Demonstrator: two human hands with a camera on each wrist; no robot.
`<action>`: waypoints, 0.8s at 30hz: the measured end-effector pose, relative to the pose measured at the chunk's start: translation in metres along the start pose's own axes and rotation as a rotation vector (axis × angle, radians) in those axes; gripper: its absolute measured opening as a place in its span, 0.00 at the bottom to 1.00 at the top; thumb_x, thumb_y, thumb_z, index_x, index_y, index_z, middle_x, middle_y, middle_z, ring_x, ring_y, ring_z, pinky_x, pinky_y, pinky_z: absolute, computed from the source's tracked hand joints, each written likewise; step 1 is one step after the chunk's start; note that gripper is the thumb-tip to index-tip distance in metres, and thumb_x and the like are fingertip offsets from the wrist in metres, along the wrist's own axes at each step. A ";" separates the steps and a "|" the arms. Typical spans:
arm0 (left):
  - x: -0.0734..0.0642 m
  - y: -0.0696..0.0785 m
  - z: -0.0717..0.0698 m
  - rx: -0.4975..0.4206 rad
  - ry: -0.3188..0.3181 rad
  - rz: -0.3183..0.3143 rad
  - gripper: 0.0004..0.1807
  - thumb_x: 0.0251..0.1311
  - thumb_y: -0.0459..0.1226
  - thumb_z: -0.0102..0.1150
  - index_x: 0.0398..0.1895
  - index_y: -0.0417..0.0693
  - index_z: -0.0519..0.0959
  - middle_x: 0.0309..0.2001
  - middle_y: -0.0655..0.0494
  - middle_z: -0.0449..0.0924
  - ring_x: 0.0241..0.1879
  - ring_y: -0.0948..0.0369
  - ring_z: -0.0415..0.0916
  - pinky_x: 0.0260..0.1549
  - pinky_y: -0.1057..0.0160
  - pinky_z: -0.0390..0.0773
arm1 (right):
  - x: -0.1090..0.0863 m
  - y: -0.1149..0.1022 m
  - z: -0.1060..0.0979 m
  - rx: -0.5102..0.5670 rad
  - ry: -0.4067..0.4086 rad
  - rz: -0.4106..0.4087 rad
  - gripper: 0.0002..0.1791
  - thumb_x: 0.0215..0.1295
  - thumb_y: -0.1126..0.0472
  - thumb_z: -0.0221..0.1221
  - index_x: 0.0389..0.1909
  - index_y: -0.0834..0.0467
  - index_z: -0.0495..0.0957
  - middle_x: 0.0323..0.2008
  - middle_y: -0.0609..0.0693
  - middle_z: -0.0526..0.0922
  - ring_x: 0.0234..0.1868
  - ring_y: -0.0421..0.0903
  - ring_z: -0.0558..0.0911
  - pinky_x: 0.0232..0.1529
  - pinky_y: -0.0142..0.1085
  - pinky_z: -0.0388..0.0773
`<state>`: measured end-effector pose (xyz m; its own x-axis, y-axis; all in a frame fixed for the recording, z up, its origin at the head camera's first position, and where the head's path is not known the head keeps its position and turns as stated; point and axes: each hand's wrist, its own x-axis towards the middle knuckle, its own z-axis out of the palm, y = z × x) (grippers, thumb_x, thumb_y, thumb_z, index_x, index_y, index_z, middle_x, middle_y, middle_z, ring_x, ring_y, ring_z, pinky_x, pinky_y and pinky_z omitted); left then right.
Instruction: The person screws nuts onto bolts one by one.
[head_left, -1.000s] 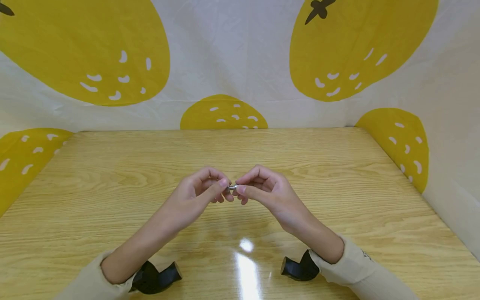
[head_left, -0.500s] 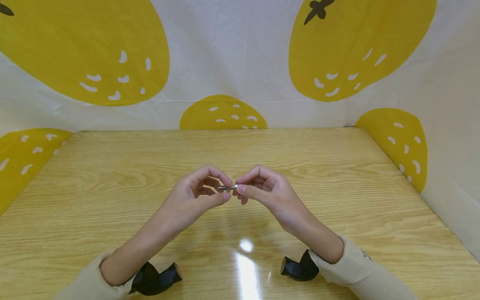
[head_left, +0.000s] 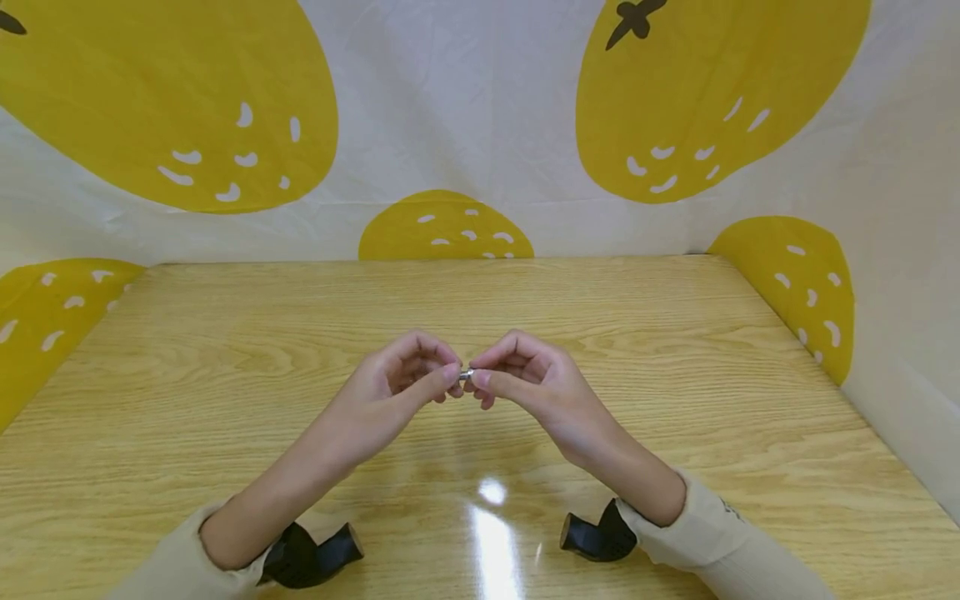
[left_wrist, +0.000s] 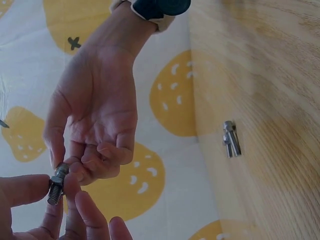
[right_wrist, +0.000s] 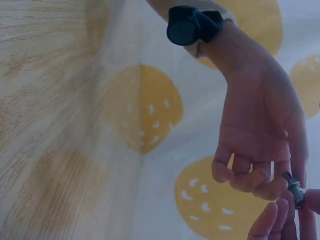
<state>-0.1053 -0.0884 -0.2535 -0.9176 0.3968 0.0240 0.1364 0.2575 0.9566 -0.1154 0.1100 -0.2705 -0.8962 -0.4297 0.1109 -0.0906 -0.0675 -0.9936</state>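
Observation:
Both hands meet above the table in the head view, around a small metal bolt (head_left: 465, 375). My right hand (head_left: 551, 390) pinches its head end between thumb and index finger. The left hand (head_left: 382, 393) pinches a nut (left_wrist: 56, 182) on the shank, its thumb and index finger on opposite sides. In the left wrist view the threaded end (left_wrist: 53, 196) sticks out past the nut towards the camera. Fingers cover much of the bolt (right_wrist: 296, 192) in the right wrist view.
More metal bolts (left_wrist: 231, 137) lie together on the wooden table (head_left: 225, 333), as the left wrist view shows. A white cloth (head_left: 457, 108) with large yellow fruit shapes hangs behind and beside it. Black wrist cameras (head_left: 311, 558) sit at both cuffs.
Half a second ago the left thumb was lowered and the bolt's shank showed; now that thumb is back up, covering most of the shank. The right hand has kept its hold.

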 end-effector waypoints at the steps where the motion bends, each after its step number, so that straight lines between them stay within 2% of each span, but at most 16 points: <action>1: 0.000 0.000 0.000 0.003 0.008 0.003 0.11 0.65 0.42 0.53 0.44 0.45 0.72 0.41 0.51 0.77 0.41 0.55 0.75 0.43 0.57 0.74 | 0.000 0.000 0.000 0.002 0.000 0.001 0.09 0.62 0.64 0.58 0.41 0.64 0.74 0.38 0.50 0.81 0.33 0.42 0.79 0.44 0.39 0.79; 5: -0.001 -0.001 0.001 -0.024 0.028 0.047 0.08 0.60 0.37 0.59 0.41 0.46 0.74 0.44 0.52 0.76 0.43 0.53 0.74 0.44 0.53 0.74 | 0.000 0.000 0.000 0.005 -0.002 0.006 0.09 0.62 0.64 0.58 0.41 0.64 0.73 0.38 0.50 0.80 0.33 0.43 0.79 0.44 0.39 0.78; 8: -0.001 -0.001 0.001 -0.044 0.038 0.070 0.10 0.56 0.34 0.61 0.41 0.47 0.74 0.45 0.51 0.75 0.43 0.52 0.73 0.46 0.52 0.73 | 0.000 0.000 0.000 0.004 -0.002 0.004 0.10 0.62 0.65 0.57 0.42 0.66 0.73 0.38 0.49 0.81 0.32 0.43 0.79 0.43 0.39 0.79; 10: -0.002 -0.001 0.001 -0.024 0.048 0.073 0.12 0.57 0.35 0.61 0.44 0.46 0.74 0.46 0.51 0.74 0.43 0.53 0.72 0.46 0.53 0.72 | 0.000 0.000 0.000 0.003 -0.001 0.004 0.10 0.62 0.65 0.57 0.42 0.66 0.73 0.37 0.48 0.81 0.32 0.42 0.79 0.44 0.39 0.79; 14: -0.002 0.000 0.000 0.046 0.055 0.046 0.14 0.64 0.42 0.54 0.48 0.45 0.70 0.44 0.51 0.75 0.41 0.56 0.73 0.43 0.57 0.73 | 0.001 0.000 0.000 -0.005 0.003 0.003 0.10 0.62 0.65 0.57 0.42 0.66 0.73 0.37 0.48 0.81 0.32 0.42 0.79 0.44 0.39 0.79; 17: -0.001 0.000 0.000 0.040 0.027 0.031 0.15 0.68 0.44 0.47 0.47 0.42 0.70 0.40 0.49 0.78 0.40 0.57 0.75 0.42 0.59 0.75 | 0.000 -0.002 0.001 -0.011 0.009 0.009 0.09 0.62 0.65 0.57 0.42 0.65 0.73 0.37 0.48 0.81 0.32 0.42 0.79 0.44 0.39 0.79; 21: -0.001 -0.001 0.000 0.000 0.002 0.036 0.15 0.68 0.43 0.47 0.44 0.39 0.71 0.38 0.48 0.79 0.40 0.56 0.77 0.45 0.58 0.76 | -0.001 -0.003 0.002 -0.012 0.008 0.015 0.10 0.62 0.64 0.57 0.42 0.64 0.73 0.38 0.48 0.80 0.33 0.42 0.79 0.44 0.39 0.79; 24: -0.001 -0.001 0.000 0.002 0.011 0.031 0.13 0.67 0.42 0.50 0.43 0.39 0.72 0.38 0.48 0.78 0.39 0.55 0.77 0.43 0.58 0.76 | -0.001 -0.003 0.002 -0.005 0.005 0.016 0.09 0.62 0.65 0.57 0.42 0.64 0.73 0.38 0.48 0.80 0.33 0.42 0.79 0.44 0.39 0.78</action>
<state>-0.1048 -0.0886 -0.2551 -0.9170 0.3950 0.0564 0.1650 0.2468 0.9549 -0.1132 0.1091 -0.2673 -0.8998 -0.4260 0.0947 -0.0782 -0.0561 -0.9954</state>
